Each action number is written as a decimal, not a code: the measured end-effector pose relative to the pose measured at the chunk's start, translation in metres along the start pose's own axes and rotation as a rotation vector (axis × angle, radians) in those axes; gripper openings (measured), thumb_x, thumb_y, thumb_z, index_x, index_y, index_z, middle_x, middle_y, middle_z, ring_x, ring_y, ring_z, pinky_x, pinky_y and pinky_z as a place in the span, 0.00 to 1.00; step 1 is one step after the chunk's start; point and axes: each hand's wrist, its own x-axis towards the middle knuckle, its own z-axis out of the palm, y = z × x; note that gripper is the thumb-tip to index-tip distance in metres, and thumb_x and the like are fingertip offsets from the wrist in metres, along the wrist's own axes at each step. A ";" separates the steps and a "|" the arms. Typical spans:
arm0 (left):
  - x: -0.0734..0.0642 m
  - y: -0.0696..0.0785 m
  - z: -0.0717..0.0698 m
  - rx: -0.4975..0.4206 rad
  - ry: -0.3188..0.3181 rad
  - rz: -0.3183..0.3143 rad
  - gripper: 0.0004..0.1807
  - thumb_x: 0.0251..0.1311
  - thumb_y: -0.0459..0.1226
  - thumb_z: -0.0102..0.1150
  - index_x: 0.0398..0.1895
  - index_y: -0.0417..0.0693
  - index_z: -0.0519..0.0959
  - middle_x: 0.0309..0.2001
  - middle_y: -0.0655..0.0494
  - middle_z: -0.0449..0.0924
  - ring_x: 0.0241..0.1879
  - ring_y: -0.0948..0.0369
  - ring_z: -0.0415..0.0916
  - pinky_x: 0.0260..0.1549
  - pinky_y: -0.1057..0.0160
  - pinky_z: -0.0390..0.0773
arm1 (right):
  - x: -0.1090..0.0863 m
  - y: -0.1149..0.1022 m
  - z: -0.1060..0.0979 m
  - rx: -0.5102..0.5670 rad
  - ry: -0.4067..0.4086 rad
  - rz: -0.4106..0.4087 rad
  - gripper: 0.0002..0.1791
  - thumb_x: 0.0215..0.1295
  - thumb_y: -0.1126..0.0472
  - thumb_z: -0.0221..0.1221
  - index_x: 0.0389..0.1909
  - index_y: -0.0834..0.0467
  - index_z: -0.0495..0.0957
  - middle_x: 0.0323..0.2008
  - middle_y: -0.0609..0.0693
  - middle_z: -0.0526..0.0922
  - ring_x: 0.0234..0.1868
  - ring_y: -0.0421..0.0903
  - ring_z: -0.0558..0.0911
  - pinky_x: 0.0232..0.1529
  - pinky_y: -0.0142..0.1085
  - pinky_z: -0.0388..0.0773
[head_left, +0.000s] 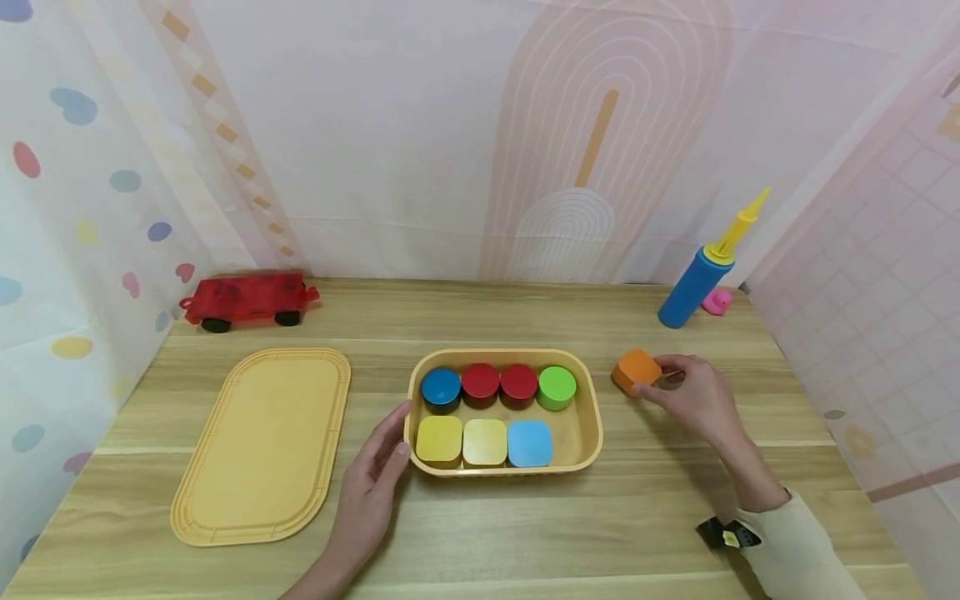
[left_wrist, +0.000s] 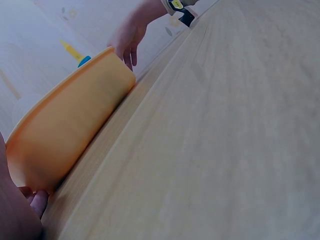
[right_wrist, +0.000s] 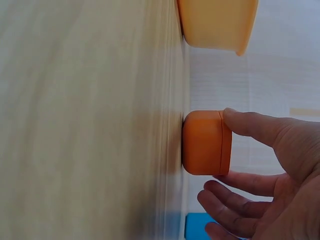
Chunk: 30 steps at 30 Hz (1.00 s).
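Observation:
An orange rounded-square container (head_left: 636,372) with a lid stands on the table, right of the yellow tub (head_left: 595,417). My right hand (head_left: 693,400) pinches it between thumb and index finger at the lid's edge; the other fingers hang loosely below in the right wrist view. My left hand (head_left: 367,483) rests against the tub's left end, thumb by the near corner and fingers along the side. Inside the tub, a blue (head_left: 441,388), two red and a green round piece (head_left: 557,387) form the back row. Yellow (head_left: 439,440), pale yellow (head_left: 484,442) and light blue (head_left: 529,442) squarish ones sit in front.
A flat yellow lid (head_left: 262,446) lies left of my left hand. At the back left stands a red toy wagon (head_left: 251,298). A blue and yellow hand pump (head_left: 693,287) stands at the back right beside a pink toy duck (head_left: 717,302). Curtains enclose the table's back and sides.

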 end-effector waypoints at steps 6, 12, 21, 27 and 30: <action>0.000 0.000 -0.001 0.005 0.004 0.000 0.25 0.88 0.36 0.52 0.83 0.51 0.72 0.81 0.51 0.73 0.74 0.79 0.68 0.70 0.79 0.69 | 0.000 -0.001 0.002 0.016 -0.010 0.009 0.35 0.68 0.52 0.78 0.64 0.74 0.81 0.56 0.71 0.87 0.53 0.66 0.87 0.56 0.61 0.87; 0.000 0.001 0.000 0.005 0.006 0.003 0.25 0.88 0.36 0.52 0.83 0.51 0.72 0.81 0.51 0.73 0.74 0.79 0.68 0.70 0.79 0.70 | -0.001 -0.002 0.000 0.042 -0.010 0.030 0.36 0.68 0.52 0.78 0.66 0.73 0.81 0.58 0.71 0.86 0.54 0.66 0.87 0.54 0.59 0.88; 0.000 -0.001 0.000 -0.001 0.003 0.015 0.25 0.88 0.35 0.52 0.83 0.51 0.72 0.80 0.50 0.73 0.74 0.79 0.69 0.69 0.78 0.70 | -0.006 -0.010 -0.001 0.084 0.051 0.006 0.34 0.67 0.54 0.79 0.65 0.72 0.82 0.59 0.70 0.86 0.53 0.64 0.87 0.54 0.55 0.88; -0.001 -0.001 0.001 -0.013 0.007 0.027 0.25 0.87 0.35 0.53 0.83 0.50 0.73 0.80 0.49 0.74 0.74 0.78 0.70 0.70 0.78 0.70 | -0.011 -0.018 -0.006 0.126 0.087 -0.019 0.34 0.66 0.54 0.80 0.65 0.70 0.83 0.58 0.69 0.86 0.52 0.62 0.86 0.54 0.43 0.84; -0.001 -0.002 0.001 -0.021 0.009 0.025 0.25 0.87 0.35 0.53 0.83 0.50 0.73 0.80 0.50 0.74 0.74 0.78 0.70 0.70 0.78 0.70 | -0.015 -0.024 -0.009 0.159 0.111 -0.044 0.34 0.66 0.55 0.80 0.66 0.69 0.83 0.58 0.67 0.86 0.52 0.60 0.87 0.53 0.29 0.81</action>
